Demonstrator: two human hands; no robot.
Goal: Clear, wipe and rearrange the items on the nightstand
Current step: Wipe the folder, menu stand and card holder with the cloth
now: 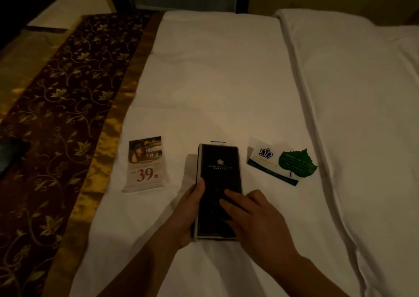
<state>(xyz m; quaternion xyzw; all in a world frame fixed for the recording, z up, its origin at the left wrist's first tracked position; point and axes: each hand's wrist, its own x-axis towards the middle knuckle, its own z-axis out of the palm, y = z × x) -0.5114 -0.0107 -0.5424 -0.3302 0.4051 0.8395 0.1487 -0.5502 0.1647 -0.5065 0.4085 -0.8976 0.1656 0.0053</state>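
A white sheet (pixel 215 81) covered the bed, and a long raised fold (pixel 301 92) ran near to far along its right side. On the left lay a dark red runner (pixel 68 81) with gold leaf scrolls and gold borders. A dark object (pixel 11 154), too dim to identify, sat at the runner's left edge.

Colours and patterns of the laid-out items.
The bed sheet (pixel 215 81) was plain white. The bed runner (pixel 68 81) was dark maroon with gold scrolling vines and leaves, edged by a glossy gold border (pixel 99 156). The booklet (pixel 218 172) was black with a small pale crest. The price card (pixel 145 163) showed a red "39" under a dark photograph. The white card (pixel 265 158) bore a blue crest and dark green band; the leaf card (pixel 297 163) was green.
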